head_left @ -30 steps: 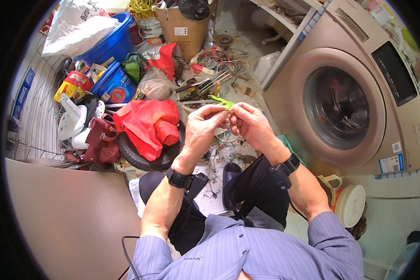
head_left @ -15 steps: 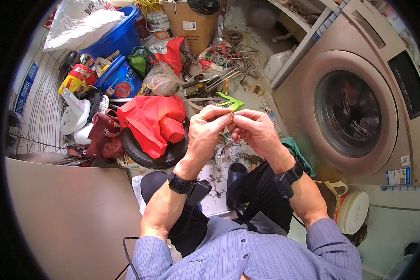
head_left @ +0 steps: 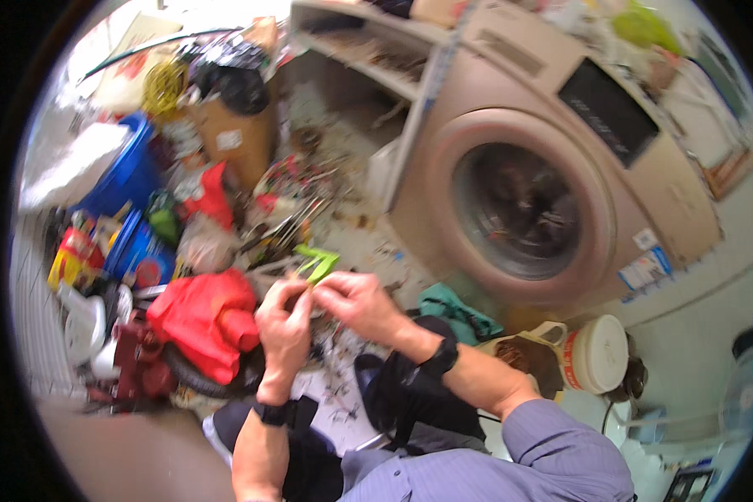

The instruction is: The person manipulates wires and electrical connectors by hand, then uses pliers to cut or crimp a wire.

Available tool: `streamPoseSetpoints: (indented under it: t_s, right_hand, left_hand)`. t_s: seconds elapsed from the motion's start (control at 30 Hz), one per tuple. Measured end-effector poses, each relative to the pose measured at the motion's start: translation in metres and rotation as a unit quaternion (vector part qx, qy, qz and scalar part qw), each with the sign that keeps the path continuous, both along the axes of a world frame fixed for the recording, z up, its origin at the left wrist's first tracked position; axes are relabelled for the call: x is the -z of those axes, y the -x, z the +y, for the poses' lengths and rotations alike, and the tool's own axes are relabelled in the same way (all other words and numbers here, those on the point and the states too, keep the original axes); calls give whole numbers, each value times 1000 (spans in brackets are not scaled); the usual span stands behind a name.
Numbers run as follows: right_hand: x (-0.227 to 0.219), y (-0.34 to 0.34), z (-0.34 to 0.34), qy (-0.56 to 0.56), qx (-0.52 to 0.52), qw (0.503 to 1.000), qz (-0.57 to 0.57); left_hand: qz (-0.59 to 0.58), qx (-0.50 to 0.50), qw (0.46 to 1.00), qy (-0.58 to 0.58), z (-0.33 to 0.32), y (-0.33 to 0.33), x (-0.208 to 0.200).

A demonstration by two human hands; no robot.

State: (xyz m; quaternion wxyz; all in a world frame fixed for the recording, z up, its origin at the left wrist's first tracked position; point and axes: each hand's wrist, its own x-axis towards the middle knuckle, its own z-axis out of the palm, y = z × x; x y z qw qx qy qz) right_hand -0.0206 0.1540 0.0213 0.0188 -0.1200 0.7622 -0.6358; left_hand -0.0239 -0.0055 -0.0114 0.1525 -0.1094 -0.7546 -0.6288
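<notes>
One head-worn fisheye view, from close above, downward and forward.

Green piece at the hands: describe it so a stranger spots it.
From the washing machine, look lower left to where left hand and right hand meet. The green piece juts above them, its bright lime colour unlike the red bundle at left or teal cloth at right.

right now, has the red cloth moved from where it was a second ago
No: the red cloth still lies over the tyre; the view shifted around it.
</notes>
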Motion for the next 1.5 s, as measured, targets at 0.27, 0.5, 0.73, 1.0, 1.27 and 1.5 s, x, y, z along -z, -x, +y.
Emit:
streamPoseSetpoints:
  t_s: [0.27, 0.5, 0.73, 1.0, 1.27, 1.5]
  right_hand:
    - [-24, -5, 45, -48, 2, 999, -6]
    - [-184, 10, 152, -299, 236, 846, 372]
    - [-320, 1, 260, -487, 386, 607, 495]
    - [-348, 8, 341, -615, 465, 528, 357]
    - [-326, 10, 333, -405, 489, 579, 512]
    - [-194, 11, 193, -391, 246, 789, 406]
  left_hand:
    - [-102, 105, 978, -151, 26, -22, -11]
    - [49, 65, 983, 163, 0, -6, 11]
    - [44, 107, 965, 234, 0, -11, 27]
    - [39, 122, 954, 271, 2, -24, 28]
    - [47, 131, 950, 279, 13, -23, 35]
    - [118, 107, 917, 365, -13, 9, 58]
